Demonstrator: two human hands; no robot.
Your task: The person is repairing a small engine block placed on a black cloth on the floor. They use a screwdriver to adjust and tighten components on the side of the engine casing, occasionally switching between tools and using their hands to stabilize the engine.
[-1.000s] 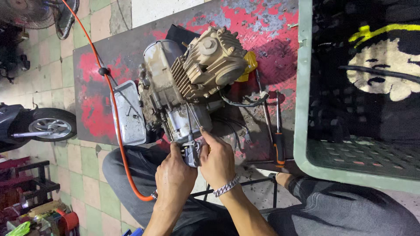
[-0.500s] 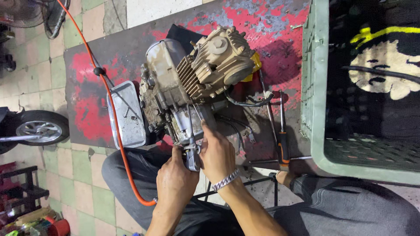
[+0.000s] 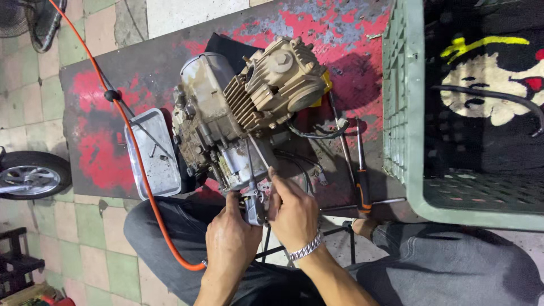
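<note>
A dirty motorcycle engine (image 3: 243, 113) with a finned cylinder rests on a red-and-grey worn board (image 3: 340, 39). At its near end, both hands close around a small metal part (image 3: 255, 207) fixed to the engine's lower casing. My left hand (image 3: 229, 241) grips it from the left side. My right hand (image 3: 292, 212), with a silver chain bracelet on the wrist, holds it from the right, fingers reaching toward the casing. What the part is exactly stays hidden by the fingers.
A metal tray (image 3: 153, 153) with small parts lies left of the engine. An orange hose (image 3: 136, 158) crosses it. Screwdrivers (image 3: 362, 175) lie to the right. A green plastic crate (image 3: 408, 113) stands at the right. A scooter wheel (image 3: 31, 175) is at left.
The view has shifted slightly, so the engine sits further right. Both hands stay on the small part at the engine's near end, with little visible change in grip.
</note>
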